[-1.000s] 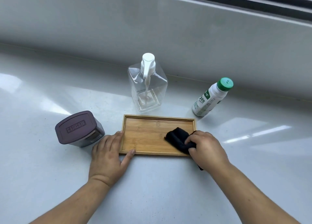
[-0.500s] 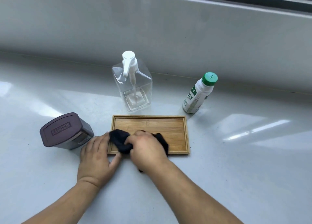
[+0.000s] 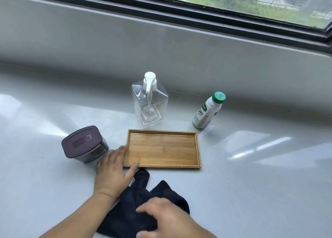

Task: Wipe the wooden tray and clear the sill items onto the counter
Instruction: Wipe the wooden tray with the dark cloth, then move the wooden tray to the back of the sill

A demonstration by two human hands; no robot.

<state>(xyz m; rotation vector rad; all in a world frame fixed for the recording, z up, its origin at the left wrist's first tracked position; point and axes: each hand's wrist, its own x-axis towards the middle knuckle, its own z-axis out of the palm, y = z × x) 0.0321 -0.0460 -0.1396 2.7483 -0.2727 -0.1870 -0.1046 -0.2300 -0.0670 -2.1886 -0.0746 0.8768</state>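
White counter (image 3: 251, 193) runs under a window (image 3: 233, 2), glossy and streaked with reflected light, and everything in play sits on it.

Nearest, the right hand (image 3: 167, 218) lies on a dark cloth (image 3: 136, 202), fingers loosely spread and pressing rather than gripping; whether any fabric is pinched underneath cannot be told. The cloth is off the tray (image 3: 162, 149), bunched just in front of its near left corner, one fold almost touching the rim. If the hand drags the cloth forward in a lump, that fold could catch the rim and shove the tray.

Next, the left hand (image 3: 112, 169) is flat and relaxed, holding nothing, fingertips against the tray's left edge and thumb on its near rim. It steadies the tray only by pressing. On so slick a surface the tray would probably slide if that pressure eased during another wipe.

Just left of the hand stands a purple tin (image 3: 84, 144), close enough that a sideways pull of the wrist could knock it.

Farther back, a clear pump bottle (image 3: 150, 103) stands just behind the tray and a green-capped bottle (image 3: 208, 112) beyond its right rear corner. Both are tall, upright and look light. A tray pushed away from the person would likely strike the pump bottle first and could tip it.

The tray's wood shows bare, with nothing resting in it.
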